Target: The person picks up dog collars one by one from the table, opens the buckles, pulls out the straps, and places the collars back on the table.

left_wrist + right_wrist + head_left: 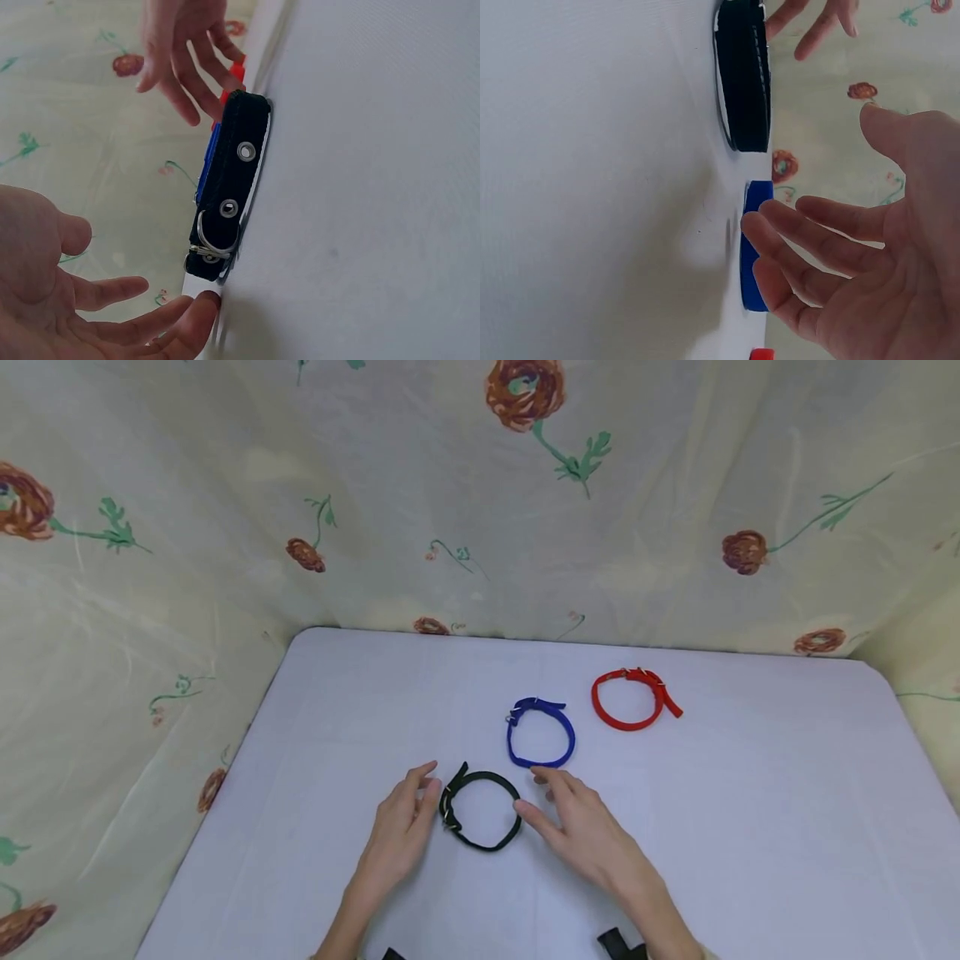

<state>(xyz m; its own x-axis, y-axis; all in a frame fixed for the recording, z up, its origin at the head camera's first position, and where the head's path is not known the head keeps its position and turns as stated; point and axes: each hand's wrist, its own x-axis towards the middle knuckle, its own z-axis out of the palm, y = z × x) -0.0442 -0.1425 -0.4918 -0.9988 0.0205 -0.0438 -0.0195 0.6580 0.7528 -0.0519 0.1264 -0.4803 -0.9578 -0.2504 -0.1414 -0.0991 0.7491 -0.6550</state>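
A dark, nearly black collar (484, 847) with a metal buckle stands on its edge on the table, its strap forming a ring. My left hand (401, 827) is at its left side, fingers loosely extended and holding nothing. At its right side is my right hand (588, 831), fingers relaxed, the thumb close to the strap; whether it touches I cannot tell. Metal eyelets and a D-ring show on the dark collar (236, 150) in the left wrist view. Just beyond the right fingertips lies a blue collar (573, 739), buckled into a ring.
A red collar (628, 727), also a closed ring with its strap end sticking out, lies at the back right of the white table (750, 827). Flower-patterned cloth (637, 527) rises behind the table and at its sides. Black straps (617, 942) show near the wrists.
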